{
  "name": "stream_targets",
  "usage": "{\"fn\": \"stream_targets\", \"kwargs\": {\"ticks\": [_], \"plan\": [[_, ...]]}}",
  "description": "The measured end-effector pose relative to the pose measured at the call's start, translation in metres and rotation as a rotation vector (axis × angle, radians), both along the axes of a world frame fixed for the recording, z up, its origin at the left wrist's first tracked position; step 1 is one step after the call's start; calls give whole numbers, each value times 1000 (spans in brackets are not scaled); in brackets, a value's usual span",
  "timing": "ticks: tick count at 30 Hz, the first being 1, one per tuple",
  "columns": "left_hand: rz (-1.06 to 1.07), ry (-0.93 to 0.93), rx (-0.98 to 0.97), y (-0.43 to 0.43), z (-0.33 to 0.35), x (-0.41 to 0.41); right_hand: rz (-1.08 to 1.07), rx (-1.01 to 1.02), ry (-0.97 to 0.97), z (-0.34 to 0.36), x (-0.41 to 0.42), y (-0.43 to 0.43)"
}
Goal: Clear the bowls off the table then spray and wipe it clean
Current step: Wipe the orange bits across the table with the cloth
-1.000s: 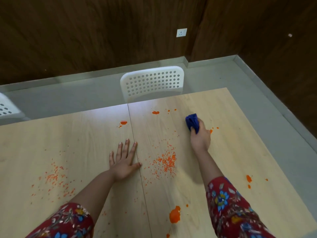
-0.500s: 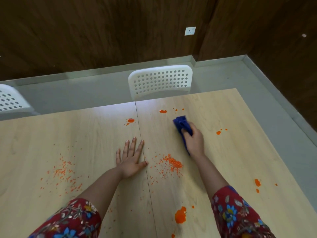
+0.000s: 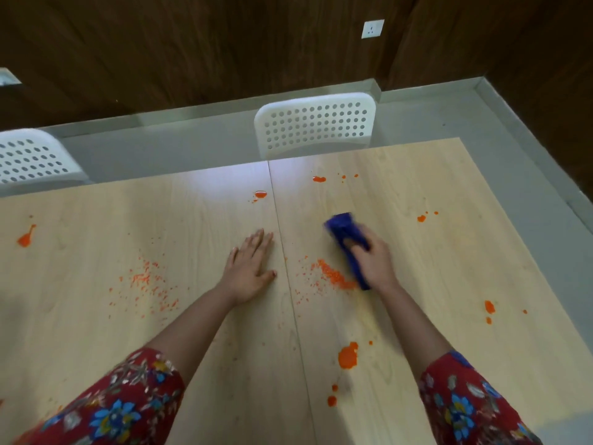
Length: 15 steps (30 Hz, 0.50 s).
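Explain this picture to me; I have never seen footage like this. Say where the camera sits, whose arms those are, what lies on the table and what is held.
There is no machine here: a person wears one wide-angle camera on the head, so you look down at their own two arms in red flowered sleeves. The left hand lies flat, fingers straight, on the wooden table. The right hand grips a blue cloth against the tabletop, beside a line of orange crumbs. More crumbs are scattered further left, and orange blobs dot the surface. Two white perforated chairs stand at the far edge.
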<state>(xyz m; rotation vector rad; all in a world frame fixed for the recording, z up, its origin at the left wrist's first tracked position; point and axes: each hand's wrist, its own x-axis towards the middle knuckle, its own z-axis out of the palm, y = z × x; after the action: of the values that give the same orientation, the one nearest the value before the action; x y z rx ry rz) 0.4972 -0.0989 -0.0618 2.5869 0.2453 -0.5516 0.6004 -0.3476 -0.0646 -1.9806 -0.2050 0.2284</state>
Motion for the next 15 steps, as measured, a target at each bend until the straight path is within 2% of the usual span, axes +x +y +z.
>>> {"fn": "stream_targets", "kwargs": {"ticks": [2,3,6,10,15], "plan": [[71,-35,35,13,2,-27,-333,39,67,-2,-8,-38],[117,-41,49,20,2,-41,-451,-25,95,-5,-13,-57],[220,-32,88,37,3,-67,-603,-226,105,-19,-34,-81],[290,-20,95,44,3,-70,-529,-289,-70,-31,-59,-34],[328,-4,70,44,3,-64,-391,-298,-79,-25,-93,64]]}}
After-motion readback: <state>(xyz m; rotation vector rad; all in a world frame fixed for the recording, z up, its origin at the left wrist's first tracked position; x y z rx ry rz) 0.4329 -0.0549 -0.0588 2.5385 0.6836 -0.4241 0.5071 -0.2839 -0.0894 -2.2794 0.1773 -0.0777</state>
